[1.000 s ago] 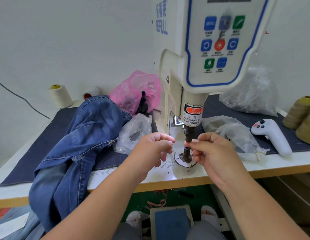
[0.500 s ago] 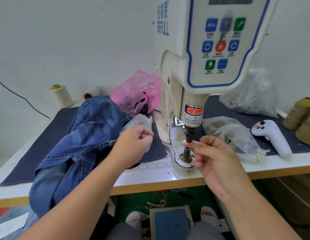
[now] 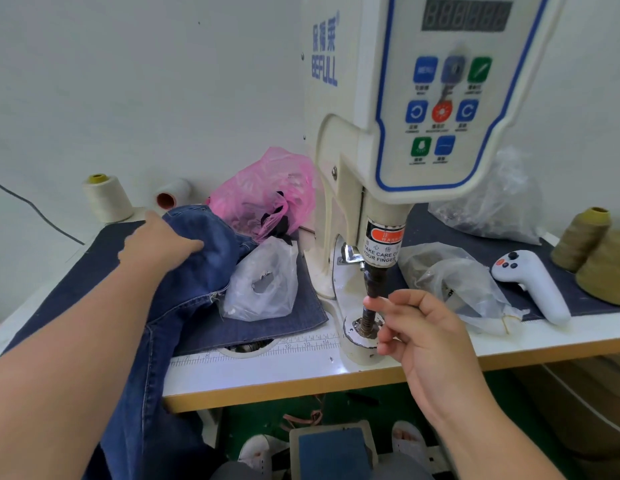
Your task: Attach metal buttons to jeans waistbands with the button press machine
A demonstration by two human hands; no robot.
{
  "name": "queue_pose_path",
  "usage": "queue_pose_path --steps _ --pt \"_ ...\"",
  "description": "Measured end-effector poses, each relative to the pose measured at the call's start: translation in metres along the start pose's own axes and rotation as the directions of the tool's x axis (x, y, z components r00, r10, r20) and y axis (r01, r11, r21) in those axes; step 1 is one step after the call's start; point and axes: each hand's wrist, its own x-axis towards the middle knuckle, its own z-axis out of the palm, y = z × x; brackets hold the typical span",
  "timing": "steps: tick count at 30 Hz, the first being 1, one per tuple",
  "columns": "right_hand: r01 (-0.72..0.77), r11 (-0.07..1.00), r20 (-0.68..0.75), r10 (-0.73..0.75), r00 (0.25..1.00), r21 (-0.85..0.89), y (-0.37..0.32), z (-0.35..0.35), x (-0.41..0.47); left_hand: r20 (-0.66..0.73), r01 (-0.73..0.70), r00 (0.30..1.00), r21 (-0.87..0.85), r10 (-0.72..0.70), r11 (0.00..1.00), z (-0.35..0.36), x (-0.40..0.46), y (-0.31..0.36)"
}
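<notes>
The cream button press machine (image 3: 440, 133) stands at the table's middle, its dark punch (image 3: 375, 277) hanging over the round lower die (image 3: 362, 332). My right hand (image 3: 429, 344) is beside the punch; its index fingertip touches the punch shaft and the other fingers are loosely curled, with nothing visible in them. Blue jeans (image 3: 183, 299) lie heaped at the left and hang over the table's front edge. My left hand (image 3: 159, 244) rests on top of the heap, thumb on the denim. No button is visible.
A clear bag (image 3: 263, 282) and a pink bag (image 3: 267, 195) sit left of the machine. Right of it lie another clear bag (image 3: 457, 282), a white handheld controller (image 3: 530, 282) and olive thread cones (image 3: 585, 237). Cream cones (image 3: 107, 197) stand back left. A foot pedal (image 3: 332, 452) is below.
My left hand left the punch and swung left and back onto the jeans heap. My right hand stayed at the punch, its fingers loosening.
</notes>
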Motion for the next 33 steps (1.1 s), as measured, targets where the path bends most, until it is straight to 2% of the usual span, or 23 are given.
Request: queue_pose_path --steps 2,4,7,11,14,18,22,24,27,29,33 --pt "-0.003 1.000 -0.023 0.003 1.000 -0.023 0.002 -0.002 -0.001 0.018 -0.052 0.998 -0.024 0.052 0.998 0.001 0.004 -0.004" --pt "0.004 0.998 -0.027 -0.006 1.000 -0.058 0.004 -0.004 -0.004 -0.059 -0.084 0.995 -0.054 0.081 0.995 -0.001 0.004 -0.010" --pt "0.038 0.990 0.005 -0.037 0.999 -0.138 0.008 -0.005 -0.008 -0.218 -0.107 0.974 -0.196 0.063 0.975 -0.013 -0.009 -0.015" --pt "0.042 0.984 0.040 -0.035 0.999 -0.173 0.013 -0.003 -0.014 -0.432 -0.240 0.899 -0.360 0.067 0.902 -0.047 -0.044 -0.018" --pt "0.049 0.980 0.083 -0.033 0.996 -0.193 0.015 0.003 -0.021 -0.446 -0.288 0.894 -0.494 0.046 0.820 -0.077 -0.078 -0.019" --pt "0.165 0.954 0.227 -0.107 0.968 -0.251 0.011 0.017 -0.035 -0.301 -0.268 0.950 -0.630 0.089 0.729 -0.102 -0.120 -0.010" --pt "0.381 0.881 0.359 -0.272 0.893 -0.279 -0.005 0.031 -0.050 -0.083 -0.218 0.964 -0.789 0.251 0.575 -0.110 -0.162 0.007" --pt "0.470 0.841 0.377 -0.358 0.854 -0.267 -0.011 0.033 -0.053 -0.009 -0.186 0.941 -0.847 0.338 0.497 -0.107 -0.186 0.016" --pt "0.535 0.802 0.369 -0.428 0.825 -0.266 -0.016 0.033 -0.057 0.091 -0.139 0.888 -0.882 0.451 0.450 -0.097 -0.215 0.029" --pt "0.519 0.791 0.359 -0.405 0.841 -0.322 -0.014 0.029 -0.057 0.190 -0.060 0.846 -0.895 0.498 0.442 -0.088 -0.223 0.037" --pt "0.467 0.791 0.317 -0.359 0.878 -0.397 -0.010 0.017 -0.058 0.385 0.124 0.710 -0.893 0.590 0.433 -0.077 -0.226 0.047"
